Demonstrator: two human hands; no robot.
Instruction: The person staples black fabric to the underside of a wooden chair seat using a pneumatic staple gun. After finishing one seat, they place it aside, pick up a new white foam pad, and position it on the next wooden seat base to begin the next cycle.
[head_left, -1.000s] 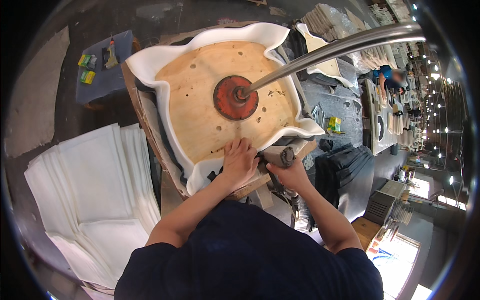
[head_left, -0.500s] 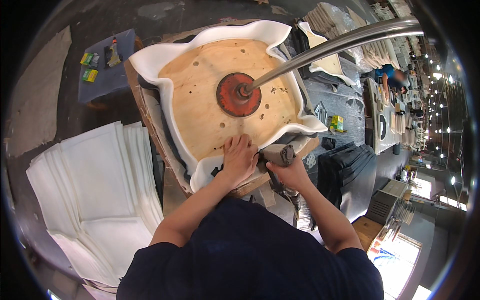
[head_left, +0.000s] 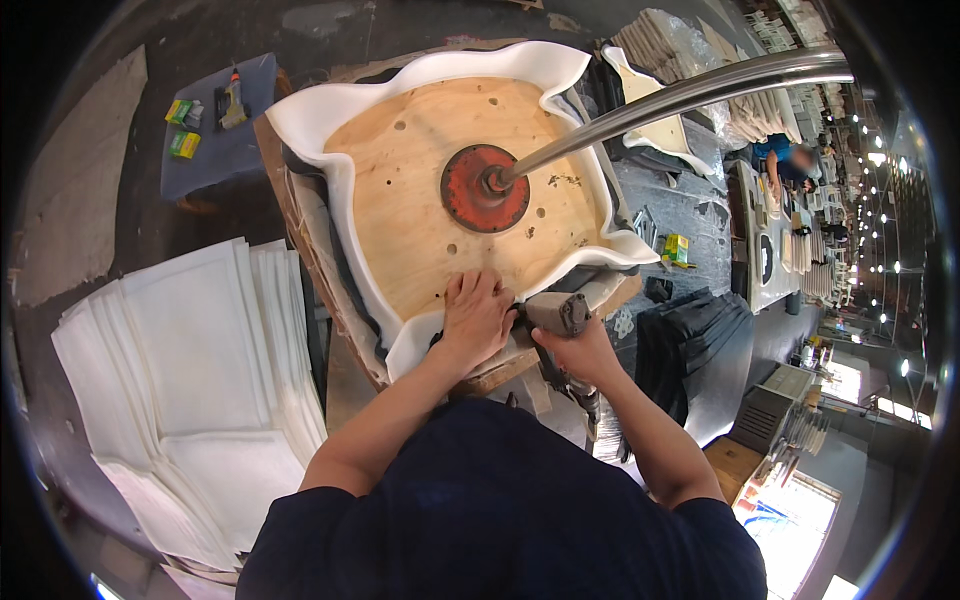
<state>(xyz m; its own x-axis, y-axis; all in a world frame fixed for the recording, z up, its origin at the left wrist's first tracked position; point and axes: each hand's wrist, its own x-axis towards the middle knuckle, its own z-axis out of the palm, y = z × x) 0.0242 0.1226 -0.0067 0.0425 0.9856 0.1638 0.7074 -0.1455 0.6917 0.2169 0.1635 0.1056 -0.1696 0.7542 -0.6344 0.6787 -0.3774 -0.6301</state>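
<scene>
Stapling foam at the near edge of the wooden board (head_left: 440, 210)

The left hand (head_left: 478, 318) is pressing flat, fingers spread, on the white foam (head_left: 400, 345) there; the right hand (head_left: 578, 345) is gripping the staple gun (head_left: 556, 312) just beside it.

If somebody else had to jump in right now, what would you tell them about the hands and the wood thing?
Left hand: flat on the near edge of the plywood board, pressing the white foam folded up around it.
Right hand: gripping a grey power tool, its nose at the same edge, beside the left fingers.
A red disc on a metal pole clamps the board's middle.
Done: foam wraps up on all sides.
Left: cannot tell how much edge is fastened; foam looks loose and wavy elsewhere.
Spare white sheets lie to the left.
</scene>
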